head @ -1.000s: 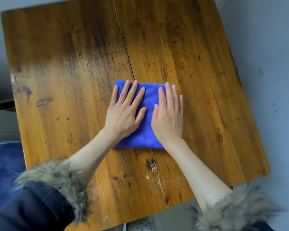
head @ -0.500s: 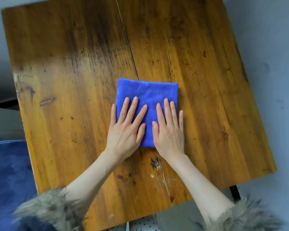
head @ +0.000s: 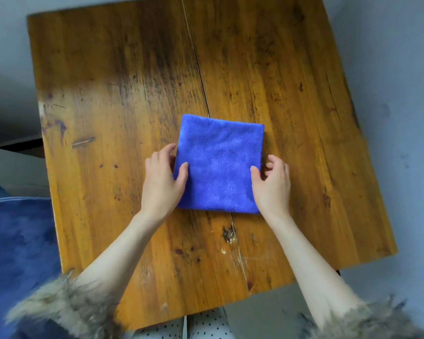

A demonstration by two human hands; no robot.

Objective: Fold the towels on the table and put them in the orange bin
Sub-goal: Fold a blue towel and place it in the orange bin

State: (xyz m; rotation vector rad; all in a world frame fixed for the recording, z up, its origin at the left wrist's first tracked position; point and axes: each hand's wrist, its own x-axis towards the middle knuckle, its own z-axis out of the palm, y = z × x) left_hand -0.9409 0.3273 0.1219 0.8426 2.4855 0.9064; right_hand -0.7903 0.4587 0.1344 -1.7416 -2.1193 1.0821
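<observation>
A blue towel (head: 219, 163), folded into a small square, lies flat near the middle of the wooden table (head: 123, 113). My left hand (head: 160, 178) is at the towel's left edge, thumb on top and fingers curled round the side. My right hand (head: 273, 183) is at the right edge in the same way, thumb on the cloth and fingers curled at the side. The orange bin is not in view.
The table's near edge runs just above my fur-cuffed sleeves (head: 66, 307). A blue cushion or cloth (head: 12, 241) sits off the table's left side. Grey floor (head: 402, 69) lies to the right of the table.
Both hands pressed flat on the towel and slid toward me. Now they have parted to its left and right edges and curl round them.
</observation>
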